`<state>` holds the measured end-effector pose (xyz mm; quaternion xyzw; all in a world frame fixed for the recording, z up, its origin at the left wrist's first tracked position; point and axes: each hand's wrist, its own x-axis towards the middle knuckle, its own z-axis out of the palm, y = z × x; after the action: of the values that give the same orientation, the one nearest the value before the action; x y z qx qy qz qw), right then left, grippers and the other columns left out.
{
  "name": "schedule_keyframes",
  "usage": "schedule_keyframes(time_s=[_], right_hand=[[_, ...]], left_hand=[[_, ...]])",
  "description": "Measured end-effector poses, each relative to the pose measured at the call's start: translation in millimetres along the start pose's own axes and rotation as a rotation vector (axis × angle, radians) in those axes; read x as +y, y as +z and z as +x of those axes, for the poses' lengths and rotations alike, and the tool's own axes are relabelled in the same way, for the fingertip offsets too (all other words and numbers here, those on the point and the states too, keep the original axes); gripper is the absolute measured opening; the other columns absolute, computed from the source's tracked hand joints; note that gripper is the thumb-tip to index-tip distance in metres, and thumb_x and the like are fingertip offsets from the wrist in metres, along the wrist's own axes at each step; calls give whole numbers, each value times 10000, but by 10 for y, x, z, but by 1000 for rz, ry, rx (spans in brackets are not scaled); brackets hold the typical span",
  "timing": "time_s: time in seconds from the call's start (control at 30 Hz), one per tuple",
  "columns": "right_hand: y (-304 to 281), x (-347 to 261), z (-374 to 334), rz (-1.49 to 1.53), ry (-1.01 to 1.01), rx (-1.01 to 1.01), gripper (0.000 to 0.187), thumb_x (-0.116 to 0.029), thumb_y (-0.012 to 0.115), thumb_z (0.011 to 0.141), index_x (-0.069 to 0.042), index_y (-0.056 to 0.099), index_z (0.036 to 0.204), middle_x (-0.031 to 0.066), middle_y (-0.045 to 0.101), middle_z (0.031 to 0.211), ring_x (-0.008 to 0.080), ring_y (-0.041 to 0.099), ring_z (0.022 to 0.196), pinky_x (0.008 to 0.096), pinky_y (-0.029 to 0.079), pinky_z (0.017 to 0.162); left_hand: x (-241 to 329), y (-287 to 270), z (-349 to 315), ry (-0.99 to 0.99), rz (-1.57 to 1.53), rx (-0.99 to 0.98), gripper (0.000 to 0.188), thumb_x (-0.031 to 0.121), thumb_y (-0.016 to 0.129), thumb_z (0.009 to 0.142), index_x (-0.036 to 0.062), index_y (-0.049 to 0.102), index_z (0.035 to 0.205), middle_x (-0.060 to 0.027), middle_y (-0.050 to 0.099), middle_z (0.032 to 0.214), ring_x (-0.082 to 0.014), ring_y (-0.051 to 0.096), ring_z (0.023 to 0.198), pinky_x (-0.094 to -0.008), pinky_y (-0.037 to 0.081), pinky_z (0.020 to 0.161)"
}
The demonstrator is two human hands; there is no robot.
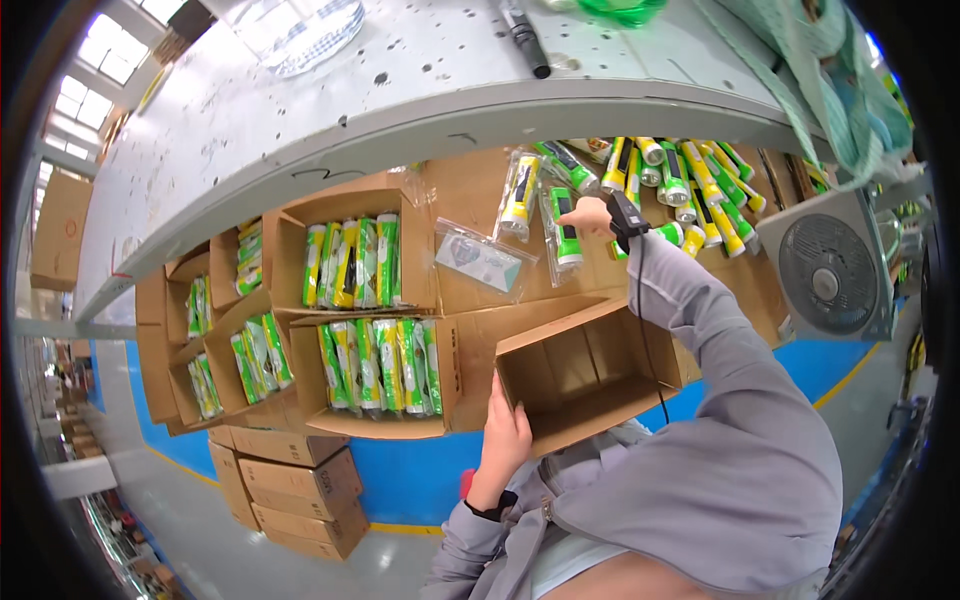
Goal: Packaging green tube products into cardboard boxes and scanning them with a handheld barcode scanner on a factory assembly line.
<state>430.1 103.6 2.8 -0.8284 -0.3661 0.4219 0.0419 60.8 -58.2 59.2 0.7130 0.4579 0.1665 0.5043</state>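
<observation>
Far cartons [152, 350]: standing open, four together, each holding a row of bagged flashlights, mostly green and white.
Floor stack [300, 490]: sitting below the brown work surface [455, 185], piled up as closed brown boxes.
Upper near carton [420, 265]: open, lined with bagged flashlights in green, white and yellow.
Lower near carton [375, 427]: open just beside the upper one, filled in the same colours.
Leaflet bag [480, 262]: lying flat, clear, with a printed sheet inside.
Left hand [508, 430]: grasping the held carton by its left side, black band at the wrist.
Yellow flashlight [519, 195]: bagged, lying near the leaflet bag.
Green flashlight [566, 230]: bagged, lying beyond the held carton, just beneath the right hand.
Held carton [575, 380]: open and tilted close to the body, brown inner walls and base showing.
Right hand [592, 216]: reaching over the green flashlight with index finger extended; cannot tell whether touching or gripping.
Flashlight pile [705, 190]: heaped loosely, yellow and green.
Fan [828, 275]: standing at far right, grey and boxy.
</observation>
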Motion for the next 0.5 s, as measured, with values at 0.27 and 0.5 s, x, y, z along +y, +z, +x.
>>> schedule_keyframes(time_s=[0.27,0.5], right_hand=[[326,313,491,671,-29,-109,300,-235,731,659,-8,630,828,61,618,756,161,594,642,302,461,561],[-641,96,-1106,1140,-167,-360,313,-278,567,763,-12,589,927,35,588,702,112,546,555,217,436,500]], left_hand=[[95,202,-81,-96,-14,120,591,81,483,888,-68,204,1388,-309,364,1337,-439,397,1227,-416,373,1001],[10,163,2,-127,-138,84,653,170,512,902,-17,165,1423,-297,425,1310,-414,443,1206,-397,371,1000]])
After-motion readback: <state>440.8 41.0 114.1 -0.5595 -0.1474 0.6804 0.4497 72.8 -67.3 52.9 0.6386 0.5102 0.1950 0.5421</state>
